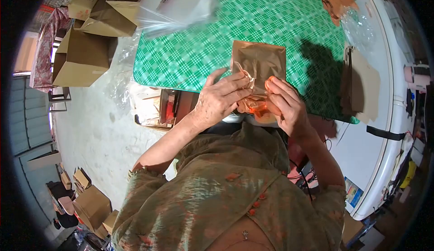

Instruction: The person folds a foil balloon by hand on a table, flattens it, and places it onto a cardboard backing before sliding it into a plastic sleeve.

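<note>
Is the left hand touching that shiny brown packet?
Touching: the head view shows the left hand's fingers lying on the shiny brown packet.

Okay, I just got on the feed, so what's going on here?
A person is at a table with a green checked cover, both hands on a copper-coloured packet. The left hand lies over its left side; the right hand pinches its right side near the crumpled end closest to the body. A stack of clear plastic bags is at the table's far left.
</note>
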